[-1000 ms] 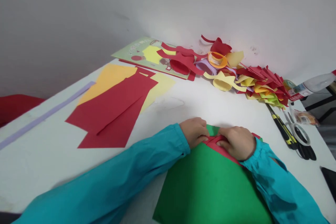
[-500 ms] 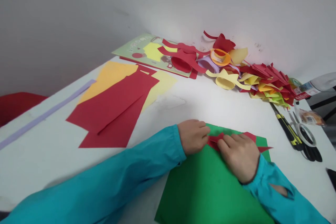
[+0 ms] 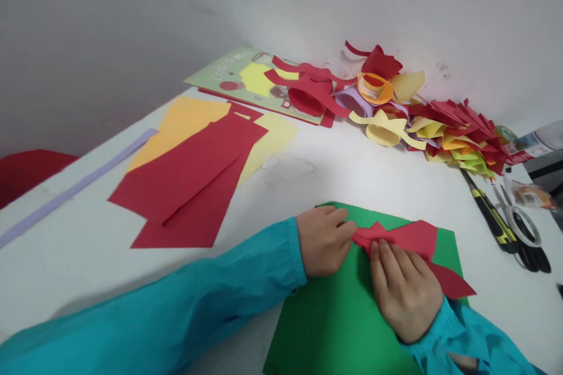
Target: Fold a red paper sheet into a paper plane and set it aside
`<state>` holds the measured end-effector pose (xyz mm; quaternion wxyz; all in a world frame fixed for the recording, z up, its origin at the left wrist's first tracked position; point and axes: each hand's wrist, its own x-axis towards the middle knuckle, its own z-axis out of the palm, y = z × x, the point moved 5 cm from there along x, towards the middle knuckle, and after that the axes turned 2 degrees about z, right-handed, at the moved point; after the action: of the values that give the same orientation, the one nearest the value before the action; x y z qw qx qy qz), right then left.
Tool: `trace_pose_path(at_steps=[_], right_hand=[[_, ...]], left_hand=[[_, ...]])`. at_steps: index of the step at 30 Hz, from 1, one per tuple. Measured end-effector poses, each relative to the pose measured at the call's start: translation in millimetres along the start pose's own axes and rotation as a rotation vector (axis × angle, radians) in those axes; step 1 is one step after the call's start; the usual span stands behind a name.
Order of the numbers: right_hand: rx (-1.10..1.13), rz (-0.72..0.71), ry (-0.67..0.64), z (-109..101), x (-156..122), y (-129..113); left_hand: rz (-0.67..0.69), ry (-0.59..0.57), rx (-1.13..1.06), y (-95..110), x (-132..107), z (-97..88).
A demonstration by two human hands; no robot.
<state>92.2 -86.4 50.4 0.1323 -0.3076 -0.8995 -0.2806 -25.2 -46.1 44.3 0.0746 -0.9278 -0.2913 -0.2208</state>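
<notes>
A folded piece of red paper (image 3: 411,238) lies over the upper part of a green sheet (image 3: 334,316) in front of me. My left hand (image 3: 326,240) is closed, its fingers pinching the paper's left end. My right hand (image 3: 407,287) presses its bent fingertips together onto the same red paper, just right of the left hand. A pointed flap of the paper sticks out to the right past my right hand. Both fingertip areas partly hide the folds.
Red sheets (image 3: 189,176), an orange sheet (image 3: 189,117) and a purple strip (image 3: 74,187) lie left. Behind are a picture book (image 3: 224,76), curled paper pieces (image 3: 312,91) and a bundle of folded paper (image 3: 466,129). A utility knife (image 3: 490,214), tape roll (image 3: 523,225) and bottle (image 3: 539,140) are right.
My right hand has moved down and slightly right, uncovering more of the red paper. The pointed flap has swung lower. My left hand still pinches the left end.
</notes>
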Motion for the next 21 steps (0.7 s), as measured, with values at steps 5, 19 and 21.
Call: trace_pose_path(at_steps=[5,19,21], right_hand=[[0.033,0.068,-0.004,-2,-1,11],[-0.039,-0.022,-0.05,1,1,-12],[-0.033,0.004,-0.068,1,1,-14]], left_hand=[[-0.014,0.002,0.022,-5,-1,1.1],[0.02,-0.032,0.075,-4,-4,-4.5],[0.025,-0.031,0.086,-5,-5,-5.5]])
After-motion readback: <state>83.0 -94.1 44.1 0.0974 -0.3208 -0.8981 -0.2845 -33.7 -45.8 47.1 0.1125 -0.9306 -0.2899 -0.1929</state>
